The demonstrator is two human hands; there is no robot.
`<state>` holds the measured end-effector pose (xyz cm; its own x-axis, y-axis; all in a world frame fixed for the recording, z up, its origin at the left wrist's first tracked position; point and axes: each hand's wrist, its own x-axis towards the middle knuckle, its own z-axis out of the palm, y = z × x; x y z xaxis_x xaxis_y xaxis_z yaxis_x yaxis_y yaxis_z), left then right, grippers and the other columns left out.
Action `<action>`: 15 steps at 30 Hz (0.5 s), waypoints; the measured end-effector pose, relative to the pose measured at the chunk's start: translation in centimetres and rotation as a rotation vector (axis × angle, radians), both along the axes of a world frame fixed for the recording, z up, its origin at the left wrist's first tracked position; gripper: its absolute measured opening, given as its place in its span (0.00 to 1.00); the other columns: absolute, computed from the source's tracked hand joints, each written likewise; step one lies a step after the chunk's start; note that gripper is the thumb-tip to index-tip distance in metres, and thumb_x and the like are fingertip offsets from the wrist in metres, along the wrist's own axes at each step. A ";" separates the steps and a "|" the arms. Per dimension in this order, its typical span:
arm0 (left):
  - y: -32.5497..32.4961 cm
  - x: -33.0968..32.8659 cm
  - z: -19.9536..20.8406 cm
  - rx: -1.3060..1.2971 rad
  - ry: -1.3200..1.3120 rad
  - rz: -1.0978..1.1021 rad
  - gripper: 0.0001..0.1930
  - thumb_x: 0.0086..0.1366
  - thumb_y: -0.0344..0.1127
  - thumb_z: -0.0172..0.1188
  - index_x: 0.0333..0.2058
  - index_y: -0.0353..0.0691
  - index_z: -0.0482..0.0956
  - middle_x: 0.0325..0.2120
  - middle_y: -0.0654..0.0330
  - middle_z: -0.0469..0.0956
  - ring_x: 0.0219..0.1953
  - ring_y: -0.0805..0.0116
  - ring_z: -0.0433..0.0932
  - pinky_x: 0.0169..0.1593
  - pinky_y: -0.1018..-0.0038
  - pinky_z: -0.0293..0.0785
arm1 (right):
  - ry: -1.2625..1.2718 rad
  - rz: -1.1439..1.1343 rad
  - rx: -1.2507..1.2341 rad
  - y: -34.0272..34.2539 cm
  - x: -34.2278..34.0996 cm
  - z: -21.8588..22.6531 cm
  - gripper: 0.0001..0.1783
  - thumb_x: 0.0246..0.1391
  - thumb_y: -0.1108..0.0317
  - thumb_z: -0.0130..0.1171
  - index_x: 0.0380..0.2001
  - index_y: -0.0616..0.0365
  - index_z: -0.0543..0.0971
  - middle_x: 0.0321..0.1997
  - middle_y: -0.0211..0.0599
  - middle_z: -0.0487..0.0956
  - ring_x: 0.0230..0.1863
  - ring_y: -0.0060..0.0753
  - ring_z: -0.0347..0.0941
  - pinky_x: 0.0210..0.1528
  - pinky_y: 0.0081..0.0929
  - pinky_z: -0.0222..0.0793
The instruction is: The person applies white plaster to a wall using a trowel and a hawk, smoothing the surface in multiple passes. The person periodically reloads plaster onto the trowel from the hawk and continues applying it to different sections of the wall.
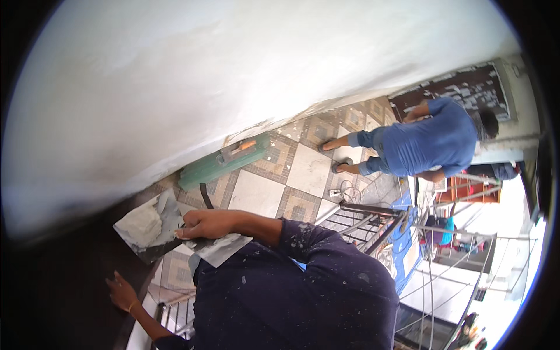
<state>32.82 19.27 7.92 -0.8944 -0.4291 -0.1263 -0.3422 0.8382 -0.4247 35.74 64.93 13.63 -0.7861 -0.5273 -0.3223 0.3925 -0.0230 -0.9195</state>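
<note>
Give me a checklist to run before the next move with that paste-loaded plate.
1. Right hand grip on the plate: ok, fingers closed on it.
2. Paste on the plate: ok, a pale heap sits there.
3. Left hand braced: cannot tell; fingers extended, contact unclear.
4. Co-worker out of arm's way: ok, standing well apart.
5. Floor along the wall clear: not ok; a green board lies there, an orange-handled trowel on it.

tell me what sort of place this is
Likely a building under renovation, perhaps a landing: white paste on a blade, the wearer's speckled shirt, and a railing by the tiled floor.
</note>
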 end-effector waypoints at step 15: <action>-12.3 -10.6 -14.6 0.681 -0.352 -0.185 0.34 0.67 0.63 0.39 0.50 0.38 0.76 0.44 0.48 0.79 0.49 0.50 0.77 0.55 0.59 0.69 | 0.031 -0.435 0.123 -11.2 3.2 1.5 0.34 0.66 0.47 0.45 0.12 0.61 0.65 0.13 0.20 0.55 0.17 0.18 0.50 0.21 0.27 0.49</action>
